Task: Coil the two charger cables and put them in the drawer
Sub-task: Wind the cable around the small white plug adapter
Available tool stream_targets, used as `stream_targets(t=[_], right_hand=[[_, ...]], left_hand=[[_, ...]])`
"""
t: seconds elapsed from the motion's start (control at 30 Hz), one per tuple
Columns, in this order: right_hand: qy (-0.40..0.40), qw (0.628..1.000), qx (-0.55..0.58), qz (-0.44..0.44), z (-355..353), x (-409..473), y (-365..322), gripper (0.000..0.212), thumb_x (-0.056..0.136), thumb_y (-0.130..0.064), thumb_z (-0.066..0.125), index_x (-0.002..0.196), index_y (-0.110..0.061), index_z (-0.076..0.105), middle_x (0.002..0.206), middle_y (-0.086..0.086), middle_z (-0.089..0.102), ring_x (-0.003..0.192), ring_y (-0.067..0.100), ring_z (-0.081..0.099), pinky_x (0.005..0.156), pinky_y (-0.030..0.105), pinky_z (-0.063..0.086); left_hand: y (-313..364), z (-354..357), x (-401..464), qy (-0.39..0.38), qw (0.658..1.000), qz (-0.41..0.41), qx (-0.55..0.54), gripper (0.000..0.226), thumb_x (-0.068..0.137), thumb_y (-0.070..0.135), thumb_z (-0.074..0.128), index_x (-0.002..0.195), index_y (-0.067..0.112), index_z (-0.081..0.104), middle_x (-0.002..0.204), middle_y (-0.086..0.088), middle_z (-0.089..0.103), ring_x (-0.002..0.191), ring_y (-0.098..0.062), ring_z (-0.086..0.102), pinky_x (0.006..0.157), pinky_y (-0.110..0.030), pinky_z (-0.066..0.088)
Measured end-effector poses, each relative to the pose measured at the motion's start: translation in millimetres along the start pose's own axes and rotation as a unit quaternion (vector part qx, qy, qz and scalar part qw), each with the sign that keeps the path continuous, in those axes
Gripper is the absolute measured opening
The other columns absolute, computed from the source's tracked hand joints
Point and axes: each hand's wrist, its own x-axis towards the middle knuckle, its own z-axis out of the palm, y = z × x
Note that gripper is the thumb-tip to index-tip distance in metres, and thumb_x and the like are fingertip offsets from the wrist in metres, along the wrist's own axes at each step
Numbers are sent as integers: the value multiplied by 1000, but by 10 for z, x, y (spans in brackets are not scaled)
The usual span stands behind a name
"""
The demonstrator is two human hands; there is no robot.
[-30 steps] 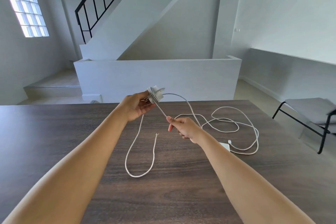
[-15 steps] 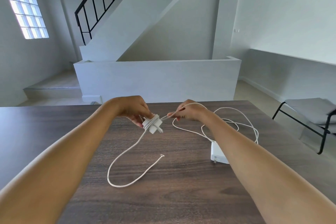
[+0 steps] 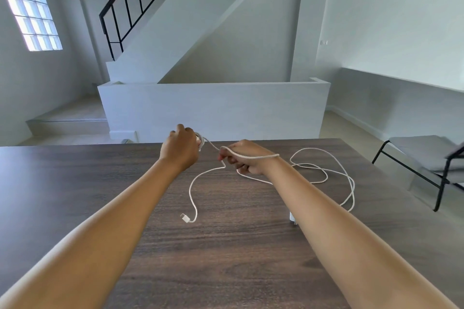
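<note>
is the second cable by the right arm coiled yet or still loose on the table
Loose. The second cable lies spread in wide irregular loops on the table beside the right hand, not gathered into a coil.

A dark wood-grain tabletop [image 3: 238,258] fills the lower part of the view. Beyond its far edge stands a low white half-wall [image 3: 213,108], and behind that a white staircase [image 3: 190,20] rises to the upper left, edged by a black metal railing [image 3: 135,0]. A glass-block window [image 3: 32,15] on the left wall lets in bright daylight. The walls are plain white; a pale floor [image 3: 351,130] runs along the right side, where a grey-cushioned bench with a black frame [image 3: 426,155] stands near the wall.
</note>
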Motion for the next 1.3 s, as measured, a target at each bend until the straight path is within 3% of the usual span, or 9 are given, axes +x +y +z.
stream_targets(t=[0.17, 0.3, 0.53, 0.67, 0.8, 0.97, 1.1, 1.23, 1.3], right_hand=[[-53, 981, 180, 48, 106, 2, 27, 21, 98, -21, 50, 81, -11, 59, 45, -8, 32, 34, 0, 25, 34, 11, 19], [-91, 965, 237, 69, 191, -34, 80, 21, 98, -23, 49, 83, -13, 60, 48, -8, 33, 37, 1, 28, 37, 11, 21], [-108, 984, 137, 38, 148, -49, 278, 21, 99, -28, 47, 94, -15, 62, 55, -6, 36, 46, 5, 30, 42, 14, 25], [-81, 993, 82, 24, 59, -55, 399, 26, 102, -34, 41, 100, -15, 59, 59, -4, 34, 47, 6, 28, 43, 16, 23], [-70, 996, 47, 14, 14, -34, 506, 37, 98, -47, 43, 95, -15, 62, 57, -4, 34, 45, 6, 29, 43, 17, 24], [-61, 998, -21, -1, -40, -15, 547, 50, 89, -59, 49, 80, -13, 65, 53, -5, 34, 42, 6, 29, 44, 18, 25], [-30, 990, -133, -44, -181, 0, 507, 55, 77, -70, 57, 64, -17, 66, 50, -1, 38, 44, 13, 29, 50, 24, 28], [27, 960, -268, -71, -292, 133, 515, 73, 57, -88, 56, 55, -16, 65, 96, 13, 71, 64, 25, 53, 68, 33, 44], [28, 958, -279, -53, -335, 144, 476, 69, 58, -84, 62, 54, -15, 63, 78, 10, 69, 58, 21, 49, 66, 33, 42]], left_hand=[[26, 55, -16, 93, 984, -86, -126, 35, 97, 24, 40, 108, -5, 57, 109, -24, 52, 96, -42, 56, 76, -42, 45], [105, -14, -4, 99, 934, -204, -276, 36, 91, 26, 45, 63, 5, 54, 77, -15, 54, 75, -35, 53, 59, -32, 36], [98, -65, 109, -3, 659, -372, -653, 17, 85, 12, 66, 96, 1, 57, 85, -11, 64, 66, -19, 63, 77, -36, 59], [77, -186, 96, -73, 595, -325, -731, 9, 88, 7, 62, 94, 2, 57, 86, -14, 63, 75, -21, 63, 53, -28, 58], [27, -272, 16, -184, 549, -251, -776, 15, 95, 13, 52, 91, 1, 60, 72, -12, 68, 75, -21, 62, 57, -26, 59], [-57, -331, -108, -287, 555, -155, -765, 18, 90, 15, 57, 95, -1, 63, 84, -16, 65, 63, -24, 70, 59, -27, 59], [-208, -398, -148, -421, 579, -66, -695, 54, 35, 26, 96, 79, 2, 76, 78, -16, 71, 64, -24, 70, 56, -26, 58], [-213, -530, -123, -559, 637, -5, -531, 51, 50, 37, 92, 85, 5, 76, 77, -10, 71, 64, -15, 67, 58, -21, 56], [-143, -570, -77, -601, 672, -2, -432, 40, 67, 29, 83, 94, 2, 71, 82, -10, 69, 67, -14, 66, 61, -21, 56]])
